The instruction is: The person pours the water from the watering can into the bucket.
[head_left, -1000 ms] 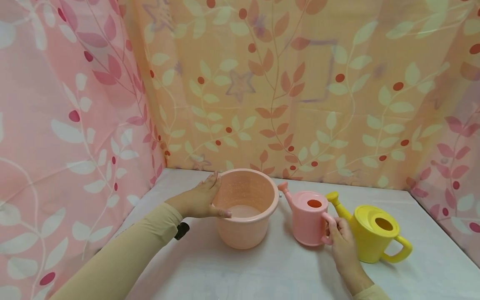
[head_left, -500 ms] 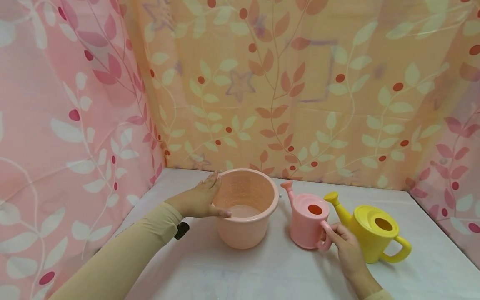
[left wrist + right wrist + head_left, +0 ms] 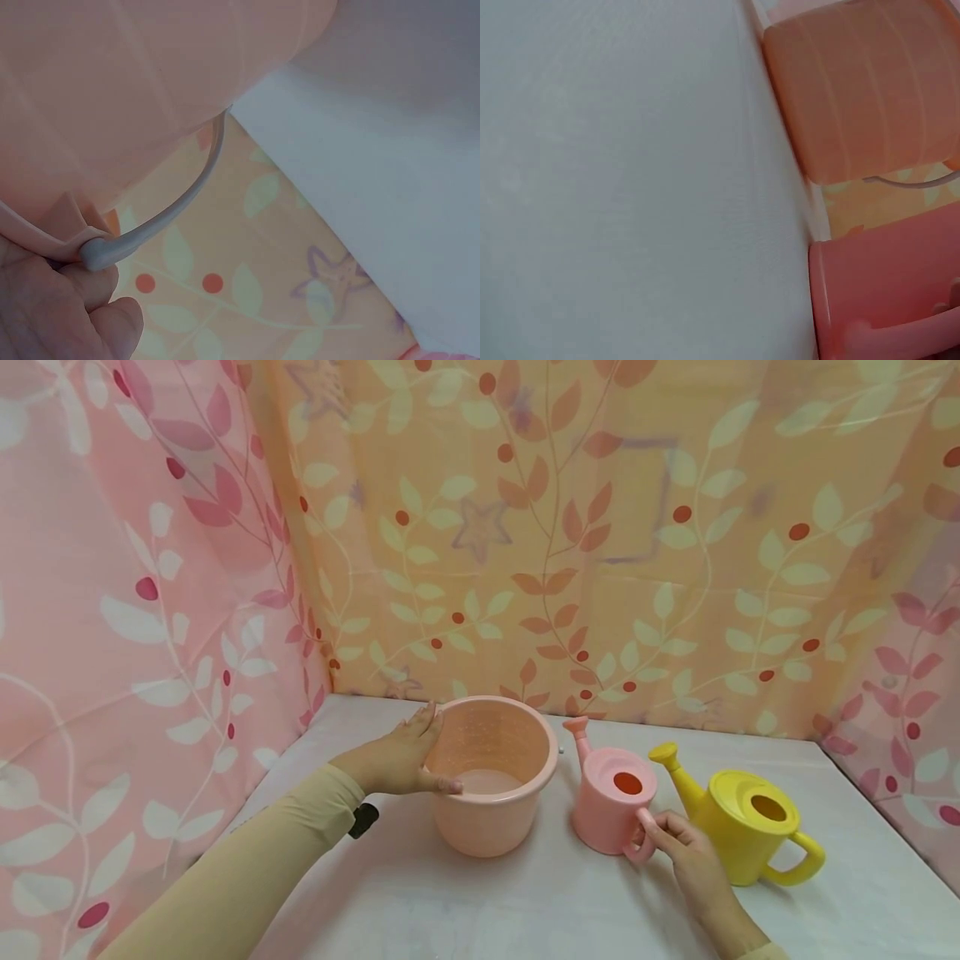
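A light pink bucket [image 3: 486, 827] stands upright on the white table. My left hand [image 3: 397, 762] grips its left rim, with the thumb over the front of the rim. In the left wrist view, curled fingers [image 3: 112, 326] show beneath the rim beside the grey bail handle [image 3: 172, 214]. To the bucket's right stands a pink watering can [image 3: 609, 810], its spout pointing back and left. My right hand [image 3: 693, 864] pinches the can's handle between thumb and fingers. In the right wrist view most of this hand is out of frame.
A yellow watering can [image 3: 738, 835] stands just right of my right hand, its spout reaching towards the pink can. Floral cloth walls enclose the white table [image 3: 480, 910] at the back and both sides.
The pink watering can has turned slightly, its handle coming nearer to me and its spout shifting right. My right hand has moved with it. My left hand and the bucket stay put.
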A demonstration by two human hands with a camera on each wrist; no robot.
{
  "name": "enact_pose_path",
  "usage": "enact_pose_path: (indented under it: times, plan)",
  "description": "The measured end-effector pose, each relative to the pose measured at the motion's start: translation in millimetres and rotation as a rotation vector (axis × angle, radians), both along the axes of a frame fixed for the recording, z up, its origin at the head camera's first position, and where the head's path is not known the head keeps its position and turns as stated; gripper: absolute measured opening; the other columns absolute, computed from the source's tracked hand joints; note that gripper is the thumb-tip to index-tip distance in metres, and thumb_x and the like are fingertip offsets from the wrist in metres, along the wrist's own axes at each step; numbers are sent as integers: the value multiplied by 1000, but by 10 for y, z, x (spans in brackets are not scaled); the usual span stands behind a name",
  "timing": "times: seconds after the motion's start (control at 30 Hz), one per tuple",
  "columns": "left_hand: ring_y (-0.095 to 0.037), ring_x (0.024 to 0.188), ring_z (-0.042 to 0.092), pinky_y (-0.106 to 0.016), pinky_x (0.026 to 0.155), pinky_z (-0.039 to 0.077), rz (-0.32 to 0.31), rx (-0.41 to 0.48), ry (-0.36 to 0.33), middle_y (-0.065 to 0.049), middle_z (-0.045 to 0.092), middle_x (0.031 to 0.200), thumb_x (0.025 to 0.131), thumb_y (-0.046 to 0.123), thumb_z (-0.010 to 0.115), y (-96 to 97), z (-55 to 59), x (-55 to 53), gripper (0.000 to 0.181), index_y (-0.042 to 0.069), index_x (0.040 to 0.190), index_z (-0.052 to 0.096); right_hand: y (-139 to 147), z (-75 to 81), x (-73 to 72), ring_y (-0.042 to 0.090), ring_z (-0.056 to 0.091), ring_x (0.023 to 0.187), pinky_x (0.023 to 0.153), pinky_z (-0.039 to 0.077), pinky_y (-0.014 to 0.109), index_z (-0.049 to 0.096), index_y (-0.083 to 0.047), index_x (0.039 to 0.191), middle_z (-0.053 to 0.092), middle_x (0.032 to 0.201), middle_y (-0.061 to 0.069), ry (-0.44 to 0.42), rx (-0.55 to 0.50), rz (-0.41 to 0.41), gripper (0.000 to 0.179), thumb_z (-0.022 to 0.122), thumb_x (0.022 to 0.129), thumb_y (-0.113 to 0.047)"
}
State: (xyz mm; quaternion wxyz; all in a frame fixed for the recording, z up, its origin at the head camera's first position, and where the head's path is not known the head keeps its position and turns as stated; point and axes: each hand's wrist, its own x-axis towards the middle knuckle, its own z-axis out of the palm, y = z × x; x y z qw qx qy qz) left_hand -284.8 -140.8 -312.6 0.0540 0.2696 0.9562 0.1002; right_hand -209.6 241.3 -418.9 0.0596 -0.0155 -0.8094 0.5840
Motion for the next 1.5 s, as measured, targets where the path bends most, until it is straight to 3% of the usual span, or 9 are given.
enact_pose_path:
  times: [0.2, 0.47, 0.77, 1.0, 1.23, 1.5]
  plan:
    - [-27, 139, -2, -47, 111, 10, 6, 1, 1, -20, -4, 151, 69, 76, 53, 4, 4, 2, 119, -4, 144, 5, 17, -6, -3, 18, 54, 88, 78, 43, 24, 59, 3, 88, 62, 86, 13, -1, 27, 9, 44, 49, 93, -40]
    - [-27, 139, -2, -46, 111, 10, 14, -8, 3, -19, -5, 151, 69, 75, 54, 12, 9, 9, 119, -3, 145, 5, 60, 57, 4, 10, 51, 84, 78, 45, 26, 61, -1, 102, 60, 90, 6, -21, 127, -50, 40, 53, 91, -39]
    - [-27, 139, -2, -46, 111, 10, 16, -11, -1, -19, -5, 151, 68, 77, 52, 15, 22, 21, 120, -3, 145, 6, 140, 134, 40, 2, 58, 83, 73, 45, 12, 58, 7, 102, 64, 85, -8, 133, 99, -61, 31, 52, 94, -23]
    - [-28, 139, -1, -46, 110, 10, 11, -3, 1, -20, -4, 151, 70, 73, 55, 13, 20, 21, 117, -4, 145, 6, 189, 203, 47, -3, 58, 84, 73, 45, 10, 56, 8, 105, 66, 88, -5, 146, 71, -73, 31, 52, 94, -21]
    - [-27, 139, -2, -46, 111, 10, 15, -13, 1, -19, -5, 151, 68, 77, 52, 14, 16, 17, 120, -3, 145, 6, 245, 332, 76, -6, 56, 86, 74, 43, 6, 55, 5, 107, 66, 93, -6, 146, 116, -81, 36, 50, 95, -29]
    - [-28, 139, -1, -46, 111, 10, 15, -14, -2, -19, -4, 151, 67, 79, 50, 11, 19, 13, 122, -3, 145, 6, 424, 543, 111, -4, 55, 88, 75, 40, 4, 56, 6, 105, 63, 92, -13, 273, 63, -91, 27, 52, 94, -19]
